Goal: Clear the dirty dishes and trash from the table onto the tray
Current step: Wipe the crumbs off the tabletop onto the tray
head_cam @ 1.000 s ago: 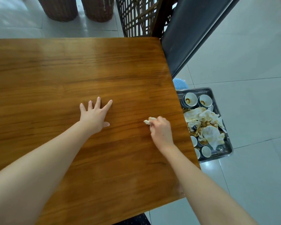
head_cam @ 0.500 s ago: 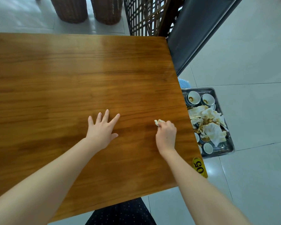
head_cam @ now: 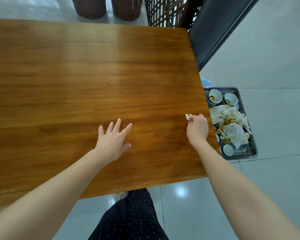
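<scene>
Crumpled tissue scrap (head_cam: 188, 116) pinched lightly in right hand (head_cam: 197, 129); left hand (head_cam: 113, 142) flat, fingers spread, on table (head_cam: 93, 75). Risk: scrap drops short of tray (head_cam: 249, 135)

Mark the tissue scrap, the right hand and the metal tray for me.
tissue scrap (head_cam: 188, 116), head view, on the crumpled white bit showing past the fingers
right hand (head_cam: 197, 129), head view, on the back of the hand
metal tray (head_cam: 241, 154), head view, on its near rim
</scene>
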### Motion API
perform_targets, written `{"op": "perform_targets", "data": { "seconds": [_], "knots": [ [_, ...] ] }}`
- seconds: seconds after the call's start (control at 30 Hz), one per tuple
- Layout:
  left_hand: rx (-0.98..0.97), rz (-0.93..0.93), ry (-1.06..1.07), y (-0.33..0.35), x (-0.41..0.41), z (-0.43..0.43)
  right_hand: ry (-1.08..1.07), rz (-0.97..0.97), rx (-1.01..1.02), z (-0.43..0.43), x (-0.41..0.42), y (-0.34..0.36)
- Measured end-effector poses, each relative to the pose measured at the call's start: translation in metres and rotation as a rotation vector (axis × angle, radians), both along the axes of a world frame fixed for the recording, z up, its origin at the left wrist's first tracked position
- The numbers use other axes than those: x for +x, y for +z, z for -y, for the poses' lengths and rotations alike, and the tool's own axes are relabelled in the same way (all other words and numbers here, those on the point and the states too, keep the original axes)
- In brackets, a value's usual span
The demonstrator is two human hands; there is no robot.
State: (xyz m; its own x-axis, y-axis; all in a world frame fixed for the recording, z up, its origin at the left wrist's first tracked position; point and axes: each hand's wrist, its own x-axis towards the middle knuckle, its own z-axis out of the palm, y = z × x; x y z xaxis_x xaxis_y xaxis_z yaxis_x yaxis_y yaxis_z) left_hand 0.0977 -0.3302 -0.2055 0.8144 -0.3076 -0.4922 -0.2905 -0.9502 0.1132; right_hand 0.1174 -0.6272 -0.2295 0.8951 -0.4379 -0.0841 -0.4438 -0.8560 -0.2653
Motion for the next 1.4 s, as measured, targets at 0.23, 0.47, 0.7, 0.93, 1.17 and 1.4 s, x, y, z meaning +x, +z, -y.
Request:
{"op": "perform_targets", "data": {
  "seconds": [0.23,0.47,0.7,0.93,1.17,1.4],
  "knots": [
    [0.029,-0.009,-0.005,-0.001,-0.013,-0.004,0.304,0.034,0.127,-0.095,-0.084,-0.003],
    [0.027,-0.013,-0.030,-0.006,-0.022,0.006,0.289,0.015,0.147,-0.047,-0.082,-0.003],
    [0.028,-0.007,0.009,-0.013,-0.038,0.011,0.033,0.031,0.086,0.028,-0.090,-0.002],
    [0.071,-0.035,0.120,-0.008,-0.060,0.026,0.145,-0.019,0.250,-0.030,-0.106,-0.001],
    [0.064,-0.033,0.179,0.000,-0.083,0.041,0.477,-0.046,0.344,-0.045,-0.140,0.000],
    [0.081,-0.068,0.233,0.000,-0.108,0.043,0.168,-0.002,0.258,0.039,-0.135,0.005]
  ]
}}
